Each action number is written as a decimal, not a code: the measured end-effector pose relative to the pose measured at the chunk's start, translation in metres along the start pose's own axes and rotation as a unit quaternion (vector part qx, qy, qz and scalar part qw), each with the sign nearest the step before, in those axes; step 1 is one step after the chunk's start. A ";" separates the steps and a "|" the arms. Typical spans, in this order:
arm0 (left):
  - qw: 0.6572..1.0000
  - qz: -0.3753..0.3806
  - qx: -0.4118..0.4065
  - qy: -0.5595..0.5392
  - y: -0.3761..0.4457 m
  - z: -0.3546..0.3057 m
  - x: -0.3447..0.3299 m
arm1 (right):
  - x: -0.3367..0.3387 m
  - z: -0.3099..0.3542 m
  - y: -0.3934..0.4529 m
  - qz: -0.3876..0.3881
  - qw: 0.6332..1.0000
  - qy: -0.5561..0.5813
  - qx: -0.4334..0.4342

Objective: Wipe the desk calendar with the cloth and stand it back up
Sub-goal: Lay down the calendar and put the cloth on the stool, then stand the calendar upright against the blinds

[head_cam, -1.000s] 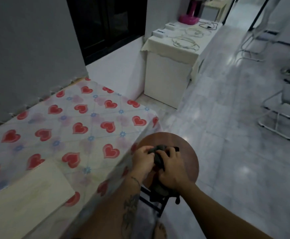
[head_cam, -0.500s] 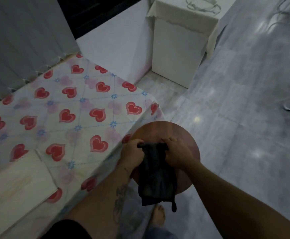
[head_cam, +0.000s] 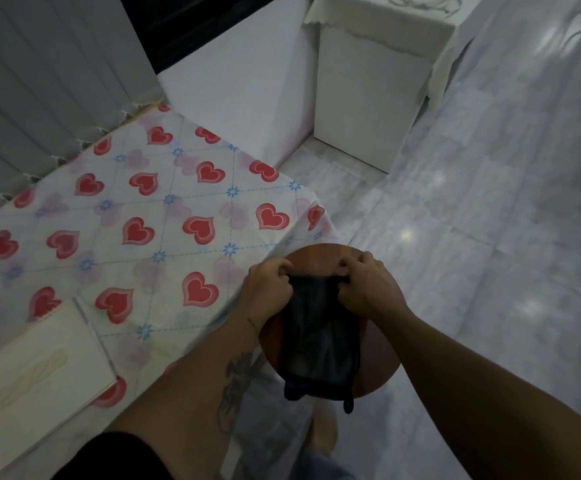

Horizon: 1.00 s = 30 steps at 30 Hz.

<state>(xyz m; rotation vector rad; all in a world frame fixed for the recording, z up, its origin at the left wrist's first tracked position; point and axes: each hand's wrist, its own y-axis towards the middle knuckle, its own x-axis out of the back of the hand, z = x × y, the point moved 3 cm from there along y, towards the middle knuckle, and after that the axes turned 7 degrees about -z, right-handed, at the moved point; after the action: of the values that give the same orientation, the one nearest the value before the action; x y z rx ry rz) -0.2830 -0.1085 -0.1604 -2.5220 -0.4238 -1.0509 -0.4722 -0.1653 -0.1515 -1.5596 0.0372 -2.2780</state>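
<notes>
Head view: my left hand (head_cam: 271, 285) and right hand (head_cam: 368, 289) each pinch an upper corner of the dark cloth (head_cam: 320, 337), stretched between them, hanging over the round stool (head_cam: 379, 368). Left, the desk calendar (head_cam: 36, 368) lies flat on the heart-patterned tablecloth (head_cam: 164, 216).

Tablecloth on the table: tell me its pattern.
The tablecloth is pale with red hearts, small blue flowers and a dotted diamond grid, seen in the head view.

Home room: heart-print tablecloth (head_cam: 164, 216), wooden stool (head_cam: 379, 372), tiled floor (head_cam: 490, 237).
</notes>
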 end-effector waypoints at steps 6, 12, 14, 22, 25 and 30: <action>0.993 -0.059 0.047 -0.092 -0.024 0.018 0.060 | 0.009 0.053 -0.005 -0.012 0.997 0.033 0.063; 0.952 -0.191 0.116 -0.210 -0.076 0.090 0.160 | -0.023 0.169 -0.022 0.061 0.975 0.160 0.141; 0.936 -0.244 0.141 -0.213 -0.091 0.121 0.191 | -0.036 0.210 -0.027 0.069 0.970 0.160 0.172; 0.931 -0.286 0.184 -0.132 -0.126 0.253 0.288 | -0.102 0.360 -0.064 0.124 0.956 0.214 0.161; 0.931 -0.271 0.212 -0.120 -0.130 0.285 0.299 | -0.123 0.387 -0.073 0.132 0.960 0.211 0.130; 0.937 -0.202 0.274 -0.078 -0.143 0.311 0.299 | -0.145 0.410 -0.083 0.147 0.966 0.191 0.090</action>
<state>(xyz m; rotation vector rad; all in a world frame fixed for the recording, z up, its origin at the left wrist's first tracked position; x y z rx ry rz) 0.0512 0.1966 -0.1137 -2.0548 -1.1457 -0.7215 -0.0803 0.0353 -0.1042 -0.9392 0.1487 -2.2347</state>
